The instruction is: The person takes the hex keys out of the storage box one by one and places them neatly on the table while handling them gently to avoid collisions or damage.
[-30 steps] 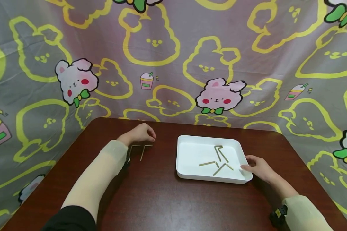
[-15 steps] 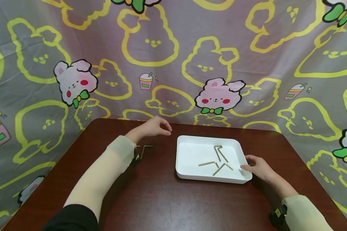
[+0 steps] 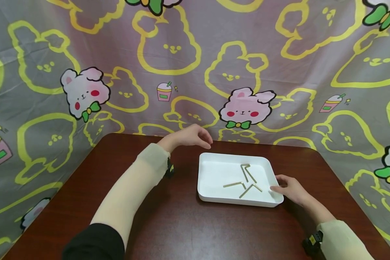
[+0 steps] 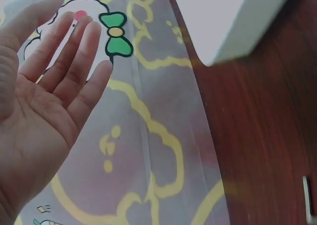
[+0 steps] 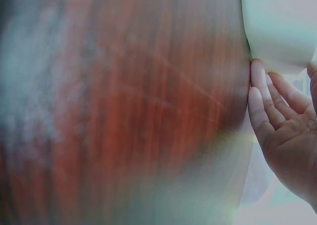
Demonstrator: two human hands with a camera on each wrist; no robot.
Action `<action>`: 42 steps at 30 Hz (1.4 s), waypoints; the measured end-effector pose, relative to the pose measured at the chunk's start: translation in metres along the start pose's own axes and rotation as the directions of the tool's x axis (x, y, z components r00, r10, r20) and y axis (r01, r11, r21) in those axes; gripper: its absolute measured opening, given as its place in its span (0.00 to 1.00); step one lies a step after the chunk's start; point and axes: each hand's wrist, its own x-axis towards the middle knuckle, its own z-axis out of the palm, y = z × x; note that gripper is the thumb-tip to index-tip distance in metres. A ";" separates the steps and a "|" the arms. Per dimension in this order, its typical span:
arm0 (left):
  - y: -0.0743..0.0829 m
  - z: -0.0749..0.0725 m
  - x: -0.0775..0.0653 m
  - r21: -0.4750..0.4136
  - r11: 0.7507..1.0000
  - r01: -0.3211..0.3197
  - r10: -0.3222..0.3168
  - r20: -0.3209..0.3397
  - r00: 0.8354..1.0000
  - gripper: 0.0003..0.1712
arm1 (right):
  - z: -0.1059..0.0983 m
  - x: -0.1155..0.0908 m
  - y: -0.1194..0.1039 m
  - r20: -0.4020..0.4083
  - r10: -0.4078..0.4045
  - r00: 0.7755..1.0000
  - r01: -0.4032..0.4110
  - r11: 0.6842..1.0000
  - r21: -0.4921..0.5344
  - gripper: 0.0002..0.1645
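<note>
A shallow white tray [image 3: 214,177] stands on the dark wooden table. Several brass-coloured L-shaped hex keys [image 3: 246,191] lie in its right half. My left hand [image 3: 193,136] is raised behind the tray's back left corner. In the left wrist view that left hand [image 4: 44,111] shows its palm with fingers extended, and nothing is seen in it. At the tray's right end my right hand [image 3: 290,188] grips the rim, thumb over the edge. The right wrist view has my right hand [image 5: 292,131] with fingertips against the outer wall of the tray [image 5: 280,27].
A patterned cloth [image 3: 188,90] hangs behind the table [image 3: 195,231]. One small rod [image 4: 308,200] lies on the table at the left wrist view's edge. In the head view the left forearm [image 3: 130,187] covers the table area left of the tray.
My left hand has moved right and away from two hex keys on the table, rising towards the tray's back corner. The forearm now hides those keys. My right hand and the tray have stayed put.
</note>
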 end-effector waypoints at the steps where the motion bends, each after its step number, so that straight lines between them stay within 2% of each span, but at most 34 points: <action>1: 0.002 0.001 0.003 -0.018 1.000 0.004 -0.003 0.004 1.000 0.12 | 0.000 0.000 0.000 -0.001 0.001 1.000 -0.001 1.000 -0.001 0.38; 6: 0.005 0.013 0.017 -0.106 0.994 0.026 -0.024 0.016 1.000 0.13 | 0.000 0.000 0.000 -0.002 0.003 1.000 -0.003 1.000 -0.004 0.39; 13: 0.006 0.040 0.035 -0.191 0.981 0.038 -0.031 0.039 0.999 0.15 | 0.001 0.000 0.000 -0.003 0.004 1.000 -0.004 1.000 0.000 0.38; 20: 0.010 0.066 0.050 -0.209 0.976 0.055 -0.038 0.083 0.996 0.15 | -0.001 0.000 0.000 0.001 0.008 1.000 -0.008 1.000 0.002 0.38; 25: 0.012 0.083 0.059 -0.213 0.976 0.045 -0.019 0.124 0.992 0.18 | 0.000 0.000 -0.001 -0.002 0.017 1.000 -0.017 1.000 -0.003 0.38; 35: 0.006 0.110 0.062 -0.161 0.987 -0.013 0.034 0.134 0.990 0.16 | 0.002 -0.002 -0.003 -0.003 0.013 1.000 -0.013 1.000 0.010 0.35; 42: 0.004 0.124 0.069 -0.040 0.999 -0.008 0.015 0.177 0.984 0.14 | 0.002 -0.001 0.000 -0.013 -0.011 1.000 0.011 1.000 0.021 0.34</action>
